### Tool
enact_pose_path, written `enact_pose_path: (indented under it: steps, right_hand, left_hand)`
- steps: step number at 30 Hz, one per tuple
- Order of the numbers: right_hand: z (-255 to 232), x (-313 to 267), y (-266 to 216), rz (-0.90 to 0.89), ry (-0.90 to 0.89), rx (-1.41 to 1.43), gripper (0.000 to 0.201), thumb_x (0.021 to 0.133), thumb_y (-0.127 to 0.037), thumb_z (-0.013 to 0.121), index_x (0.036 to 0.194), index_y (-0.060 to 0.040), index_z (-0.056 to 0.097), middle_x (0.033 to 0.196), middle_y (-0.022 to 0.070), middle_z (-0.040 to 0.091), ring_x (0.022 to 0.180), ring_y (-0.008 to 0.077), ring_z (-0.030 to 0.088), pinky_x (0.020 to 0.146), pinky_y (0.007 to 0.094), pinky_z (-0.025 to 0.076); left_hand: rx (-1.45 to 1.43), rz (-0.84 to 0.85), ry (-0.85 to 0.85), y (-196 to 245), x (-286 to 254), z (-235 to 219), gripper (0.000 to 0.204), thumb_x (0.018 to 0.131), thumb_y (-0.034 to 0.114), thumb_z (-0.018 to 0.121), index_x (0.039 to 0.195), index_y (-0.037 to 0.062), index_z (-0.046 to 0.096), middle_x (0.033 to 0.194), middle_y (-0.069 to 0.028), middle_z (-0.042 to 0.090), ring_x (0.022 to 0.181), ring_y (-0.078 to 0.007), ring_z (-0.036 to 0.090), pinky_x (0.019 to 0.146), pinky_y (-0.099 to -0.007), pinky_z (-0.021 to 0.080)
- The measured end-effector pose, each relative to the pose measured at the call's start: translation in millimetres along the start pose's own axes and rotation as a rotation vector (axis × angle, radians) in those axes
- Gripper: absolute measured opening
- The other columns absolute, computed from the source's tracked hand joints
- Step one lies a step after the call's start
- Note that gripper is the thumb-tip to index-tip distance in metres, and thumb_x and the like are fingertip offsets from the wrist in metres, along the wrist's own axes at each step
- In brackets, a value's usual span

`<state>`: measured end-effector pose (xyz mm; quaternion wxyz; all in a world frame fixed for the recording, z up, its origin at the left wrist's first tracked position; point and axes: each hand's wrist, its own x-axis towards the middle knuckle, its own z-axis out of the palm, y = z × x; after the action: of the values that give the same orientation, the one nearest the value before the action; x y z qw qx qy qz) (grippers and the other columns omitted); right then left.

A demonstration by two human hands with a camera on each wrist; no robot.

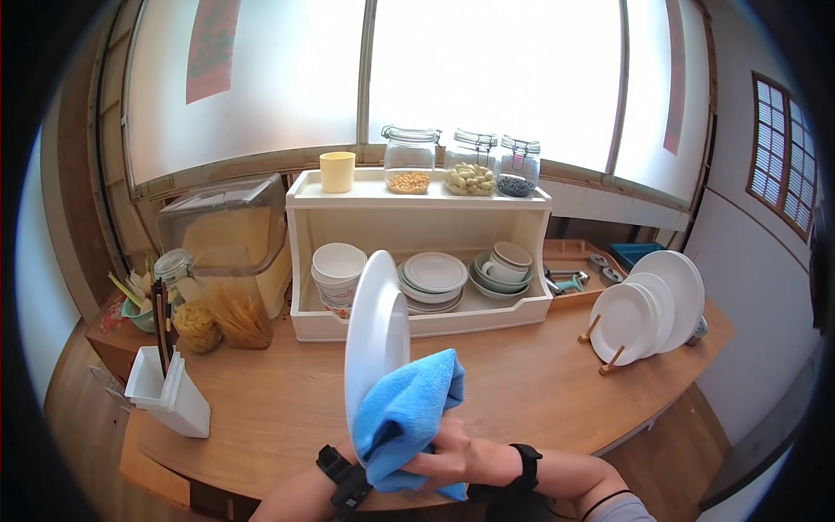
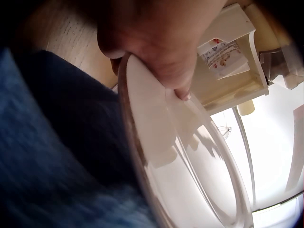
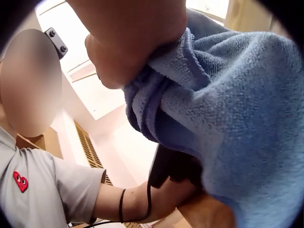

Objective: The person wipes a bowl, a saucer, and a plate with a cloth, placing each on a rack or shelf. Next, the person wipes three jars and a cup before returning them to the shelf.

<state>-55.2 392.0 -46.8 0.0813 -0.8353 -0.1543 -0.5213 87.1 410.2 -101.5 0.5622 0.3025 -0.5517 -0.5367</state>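
A white plate (image 1: 374, 335) stands on edge above the front of the table, held by its rim in my left hand (image 2: 159, 45). In the left wrist view, the fingers wrap the rim on one side and the plate's shiny face shows. That hand is mostly hidden behind plate and cloth in the head view. My right hand (image 1: 450, 457) grips a bunched blue cloth (image 1: 409, 413), which lies against the lower part of the plate. Folds of the cloth hang from the right hand's fingers in the right wrist view.
A white shelf (image 1: 422, 326) holds bowls, stacked plates (image 1: 435, 271) and several jars. White plates (image 1: 622, 322) lean in a wooden rack at right. A white utensil holder (image 1: 187, 404) with chopsticks stands at left, near food containers (image 1: 239, 304). Behind the rack lies a tray with tools.
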Motion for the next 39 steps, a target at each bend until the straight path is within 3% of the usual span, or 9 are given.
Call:
enact_pose_path:
  steps: [8, 18, 22, 25, 27, 28, 29, 35, 39]
  right_hand:
    - [-46, 86, 42, 0.509, 0.289, -0.022, 0.023, 0.071, -0.006, 0.062, 0.093, -0.0006, 0.06, 0.083, 0.0079, 0.06, 0.076, 0.0162, 0.058, 0.071, 0.0307, 0.048]
    - [13, -31, 69, 1.061, 0.103, 0.173, 0.035, 0.072, -0.01, 0.063, 0.105, -0.003, 0.053, 0.085, 0.0113, 0.06, 0.081, 0.018, 0.058, 0.076, 0.0313, 0.047]
    - [21, -37, 17, 1.072, -0.044, 0.224, 0.041, 0.073, -0.013, 0.065, 0.108, -0.0038, 0.046, 0.093, 0.021, 0.059, 0.091, 0.0375, 0.06, 0.077, 0.0391, 0.046]
    - [18, -29, -11, 1.088, -0.044, 0.315, 0.044, 0.073, -0.013, 0.066, 0.11, -0.0052, 0.043, 0.092, 0.0188, 0.057, 0.085, 0.0333, 0.059, 0.074, 0.0378, 0.047]
    - [9, -13, -24, 0.987, 0.025, 0.383, 0.046, 0.072, -0.01, 0.067, 0.111, -0.0052, 0.043, 0.092, 0.0166, 0.056, 0.081, 0.0264, 0.057, 0.072, 0.0363, 0.047]
    - [4, -4, -28, 0.999, 0.036, 0.454, 0.046, 0.071, -0.01, 0.067, 0.11, -0.0056, 0.045, 0.09, 0.0115, 0.053, 0.084, 0.0203, 0.053, 0.075, 0.0331, 0.045]
    - [4, 3, -28, 0.846, 0.127, 0.443, 0.045, 0.071, -0.009, 0.067, 0.11, -0.0049, 0.045, 0.091, 0.0111, 0.053, 0.085, 0.0203, 0.053, 0.077, 0.0326, 0.044]
    - [-30, 50, 10, 0.64, 0.412, 0.373, 0.045, 0.072, -0.007, 0.064, 0.112, -0.0031, 0.045, 0.094, 0.0081, 0.053, 0.086, 0.0173, 0.052, 0.079, 0.0291, 0.044]
    - [-46, 41, 48, 0.834, 0.554, 0.585, 0.042, 0.076, -0.009, 0.06, 0.114, 0.0006, 0.045, 0.098, 0.0114, 0.055, 0.094, 0.0171, 0.053, 0.085, 0.0289, 0.043]
  left_hand:
    - [-0.092, -0.075, 0.202, 15, -2, 14, 0.045, 0.094, 0.018, 0.053, 0.134, 0.004, 0.04, 0.13, -0.0103, 0.048, 0.118, -0.0201, 0.048, 0.102, -0.0334, 0.041]
    - [-0.211, -0.139, 0.424, 26, -28, 11, 0.044, 0.093, 0.018, 0.054, 0.134, 0.0043, 0.041, 0.129, -0.0099, 0.048, 0.118, -0.0199, 0.048, 0.101, -0.0331, 0.041]
    - [-0.258, -0.178, 0.534, 43, -7, 32, 0.044, 0.093, 0.017, 0.055, 0.133, 0.0044, 0.042, 0.129, -0.0098, 0.048, 0.117, -0.0198, 0.048, 0.101, -0.033, 0.042]
    - [-0.282, -0.206, 0.532, 38, 0, 33, 0.044, 0.093, 0.017, 0.055, 0.133, 0.0044, 0.042, 0.129, -0.0097, 0.048, 0.117, -0.0197, 0.049, 0.101, -0.033, 0.042]
    - [-0.263, 0.174, 0.198, -8, -4, -13, 0.051, 0.096, 0.02, 0.05, 0.14, 0.0026, 0.031, 0.134, -0.0118, 0.044, 0.119, -0.0213, 0.048, 0.101, -0.0345, 0.042]
    - [-0.776, 0.178, 0.225, -56, 0, -54, 0.062, 0.091, 0.027, 0.057, 0.142, 0.0057, 0.029, 0.139, -0.0103, 0.039, 0.126, -0.022, 0.039, 0.107, -0.036, 0.033]
    - [-0.53, 0.191, 0.008, -63, 1, -66, 0.056, 0.095, 0.023, 0.05, 0.143, 0.0033, 0.028, 0.141, -0.0125, 0.036, 0.126, -0.0236, 0.041, 0.107, -0.0378, 0.034]
    - [-0.514, 0.023, -0.076, -28, 63, 13, 0.056, 0.095, 0.025, 0.049, 0.142, 0.003, 0.028, 0.141, -0.0133, 0.037, 0.125, -0.0251, 0.042, 0.106, -0.0389, 0.035]
    - [-0.482, -0.031, -0.031, 12, 109, 40, 0.056, 0.096, 0.027, 0.048, 0.142, 0.0028, 0.028, 0.14, -0.0139, 0.037, 0.124, -0.0262, 0.043, 0.105, -0.0398, 0.036]
